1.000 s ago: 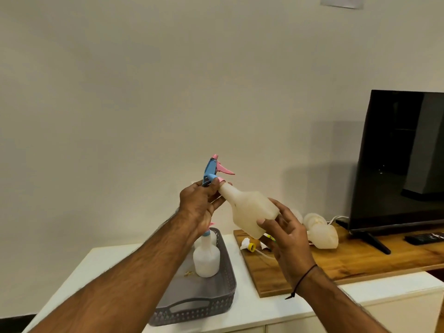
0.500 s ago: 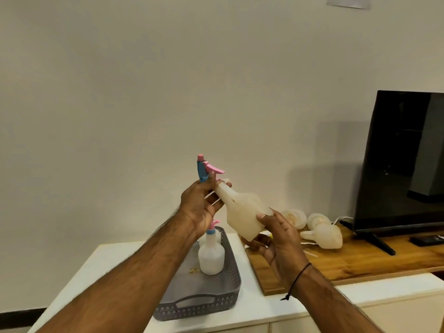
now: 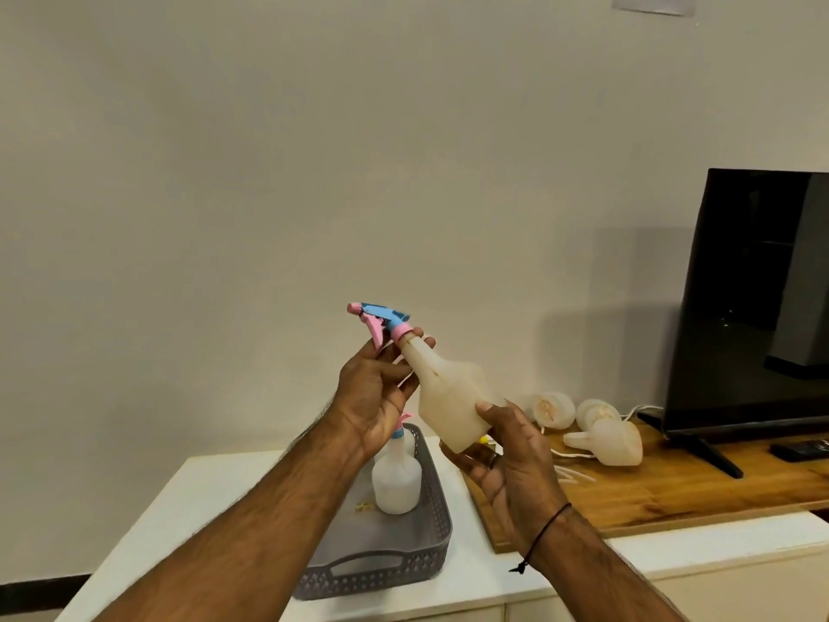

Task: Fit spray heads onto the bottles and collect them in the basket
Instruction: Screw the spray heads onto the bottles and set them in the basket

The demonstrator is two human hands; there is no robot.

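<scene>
I hold a translucent white bottle (image 3: pixel 448 397) tilted in the air above the counter. My right hand (image 3: pixel 507 455) grips its base from below. My left hand (image 3: pixel 377 388) pinches the pink collar of the blue and pink spray head (image 3: pixel 381 321), which sits on the bottle's neck with its nozzle pointing left. Below, a grey basket (image 3: pixel 403 563) holds one upright bottle with a spray head (image 3: pixel 397 478). Two bare bottles (image 3: pixel 605 437) lie on a wooden board (image 3: pixel 673 491) to the right.
The basket stands on a white cabinet top (image 3: pixel 215 500). White dip tubes (image 3: pixel 574 473) and a yellow-tipped part lie on the board near my right hand. A black TV (image 3: pixel 758 298) on a stand and a remote (image 3: pixel 798 450) fill the right side. A plain wall is behind.
The spray head has turned on the bottle's neck: its nozzle pointed right and up before, now left. My left hand's fingers have shifted on the collar, and my right hand has slid under the base.
</scene>
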